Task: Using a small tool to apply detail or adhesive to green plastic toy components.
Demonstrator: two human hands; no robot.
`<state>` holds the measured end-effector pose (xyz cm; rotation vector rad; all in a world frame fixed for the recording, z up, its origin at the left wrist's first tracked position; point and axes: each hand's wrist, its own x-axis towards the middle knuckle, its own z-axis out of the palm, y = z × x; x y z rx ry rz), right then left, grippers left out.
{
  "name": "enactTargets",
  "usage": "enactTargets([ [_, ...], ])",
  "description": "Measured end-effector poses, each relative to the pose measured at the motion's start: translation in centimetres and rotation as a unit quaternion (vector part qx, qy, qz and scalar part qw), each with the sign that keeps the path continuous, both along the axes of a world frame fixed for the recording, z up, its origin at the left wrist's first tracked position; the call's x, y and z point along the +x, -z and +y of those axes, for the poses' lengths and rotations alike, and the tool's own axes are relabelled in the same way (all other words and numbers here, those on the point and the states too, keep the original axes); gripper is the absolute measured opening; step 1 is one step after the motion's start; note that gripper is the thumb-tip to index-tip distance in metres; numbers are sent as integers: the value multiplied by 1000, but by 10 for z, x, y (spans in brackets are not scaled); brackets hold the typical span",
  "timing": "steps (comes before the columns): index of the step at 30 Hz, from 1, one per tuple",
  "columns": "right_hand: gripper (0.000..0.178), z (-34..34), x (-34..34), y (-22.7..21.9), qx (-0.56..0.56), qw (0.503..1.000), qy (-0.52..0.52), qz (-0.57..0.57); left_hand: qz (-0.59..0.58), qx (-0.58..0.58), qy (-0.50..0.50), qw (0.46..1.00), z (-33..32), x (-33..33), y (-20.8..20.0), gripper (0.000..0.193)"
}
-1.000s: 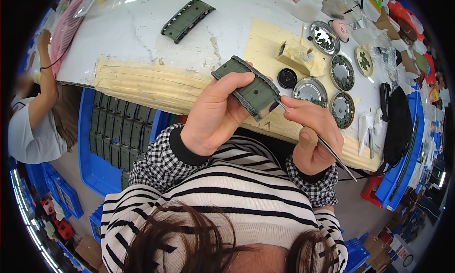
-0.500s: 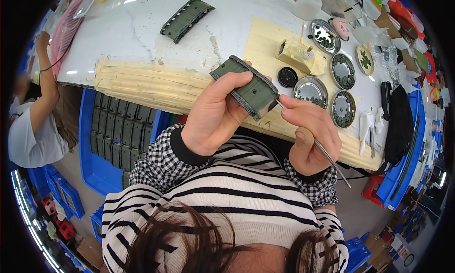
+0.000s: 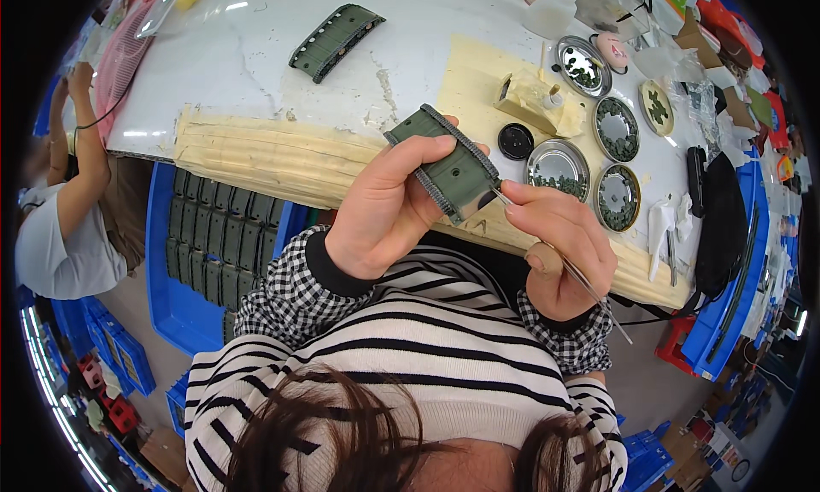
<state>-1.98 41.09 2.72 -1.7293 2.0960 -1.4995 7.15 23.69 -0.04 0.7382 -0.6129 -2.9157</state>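
Note:
My left hand (image 3: 380, 210) grips a curved green camouflage model part (image 3: 446, 174) with dark, ridged, track-like edges, its thumb lying on the upper face. In my right hand (image 3: 564, 240) is a slim metal rod-like tool (image 3: 605, 306), pinched between thumb and fingers. The tool's near tip is at the part's lower right corner, by a dark patch; whether it touches is hard to tell. Its far end sticks out below my right hand. Another green part (image 3: 337, 42) of similar shape lies on the white table, farther away.
Round metal dishes (image 3: 616, 129) of small green pieces stand at right, near a black round lid (image 3: 516, 141) and a tape-wrapped block (image 3: 538, 101). A blue bin (image 3: 171, 300) below the table holds rows of green parts. Another person (image 3: 73, 227) is at left.
The held part has shifted slightly left and tilted a little. My right hand and the tool's tip have moved slightly left with it.

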Motion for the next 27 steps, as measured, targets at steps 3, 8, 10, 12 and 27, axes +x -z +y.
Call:
enactTargets([
  [3, 31, 1, 1, 1, -2, 1000, 3, -10, -6, 1, 1, 1000, 0, 0, -1, 34],
  [8, 33, 0, 2, -2, 13, 1000, 15, -2, -9, 1, 0, 1000, 1, 0, -1, 34],
  [10, 34, -1, 2, -5, 18, 1000, 9, -1, -11, 0, 5, 1000, 0, 0, -1, 35],
  [12, 35, -2, -1, -8, 21, 1000, -7, -1, -8, 2, 3, 1000, -1, 0, -1, 34],
  [27, 33, -1, -5, 3, -18, 999, -32, 13, 4, 17, 5, 1000, -3, 2, 2, 34],
])
